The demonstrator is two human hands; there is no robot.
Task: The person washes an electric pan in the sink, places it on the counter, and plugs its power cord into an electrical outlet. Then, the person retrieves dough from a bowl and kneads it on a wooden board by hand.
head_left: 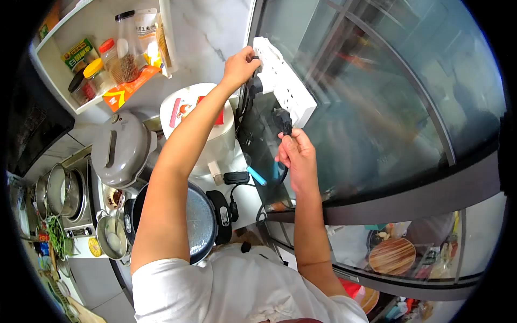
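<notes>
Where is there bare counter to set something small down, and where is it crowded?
A bare patch of white counter lies between the pan handle and the glass, below the black box and blue stick. Crowded: the stove under its pots and the shelf with jars.

Black plug (283, 119) beside white power strip (286, 86)

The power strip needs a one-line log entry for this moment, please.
left hand: at power strip's upper end | right hand: holding black plug

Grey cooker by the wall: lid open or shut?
Shut, it looks: the domed lid, handle on top, sits down over the cooker, no gap showing. Locked: cannot tell.
</notes>
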